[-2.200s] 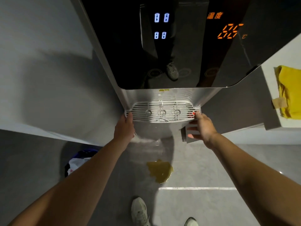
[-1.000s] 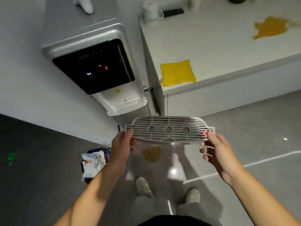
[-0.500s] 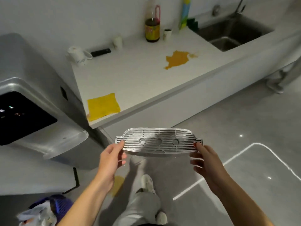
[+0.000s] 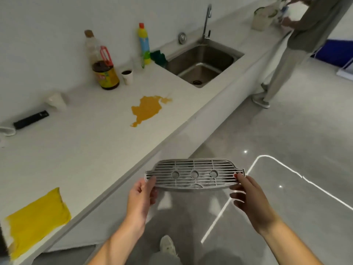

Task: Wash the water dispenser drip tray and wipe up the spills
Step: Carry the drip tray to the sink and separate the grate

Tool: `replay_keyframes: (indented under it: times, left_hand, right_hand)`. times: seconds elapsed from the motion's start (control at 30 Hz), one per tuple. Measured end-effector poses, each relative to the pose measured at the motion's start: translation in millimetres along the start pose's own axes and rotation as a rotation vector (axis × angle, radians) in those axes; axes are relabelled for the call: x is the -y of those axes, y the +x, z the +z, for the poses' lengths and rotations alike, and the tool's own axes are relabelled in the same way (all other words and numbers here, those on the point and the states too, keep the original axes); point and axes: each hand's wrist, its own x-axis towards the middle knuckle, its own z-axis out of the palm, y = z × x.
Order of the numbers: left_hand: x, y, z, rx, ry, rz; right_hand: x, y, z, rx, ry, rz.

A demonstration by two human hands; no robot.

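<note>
Drip tray (image 4: 194, 175) held level over the floor, just off the table (image 4: 80, 142) edge; left hand (image 4: 140, 197) pinching its left end, right hand (image 4: 248, 194) gripping the right end. Step in hand, by judgement: carrying to the sink (image 4: 202, 64) for washing. Next: walk on, keep tray flat. Orange spill (image 4: 148, 109) unwiped, yellow cloth (image 4: 36, 215) nearby.

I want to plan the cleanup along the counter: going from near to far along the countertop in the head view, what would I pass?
Yellow cloth → orange spill → brown sauce bottle → sink.
</note>
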Motion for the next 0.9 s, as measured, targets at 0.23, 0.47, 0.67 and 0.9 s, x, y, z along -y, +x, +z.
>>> replay_keyframes:
  times: [0.23, 0.47, 0.67, 0.9]
  left_hand:
    - [-43.2, 85.7, 90.2, 0.059, -0.011, -0.028]
    - [-77.3, 176.0, 184.1, -0.074, 0.015, -0.017]
    - [-117.6, 247.5, 260.0, -0.137, -0.002, -0.032]
    - [-149.4, 345.7, 334.7, -0.179, -0.019, -0.007]
  right_hand:
    - [62.9, 99.7, -22.6, -0.044, 0.064, 0.002]
    - [131.9, 221.1, -46.7, -0.001, 0.068, -0.023]
    - [207.3, 328.9, -63.6, 0.079, 0.024, -0.037]
    - [282.2, 451.4, -63.2, 0.106, -0.016, -0.020]
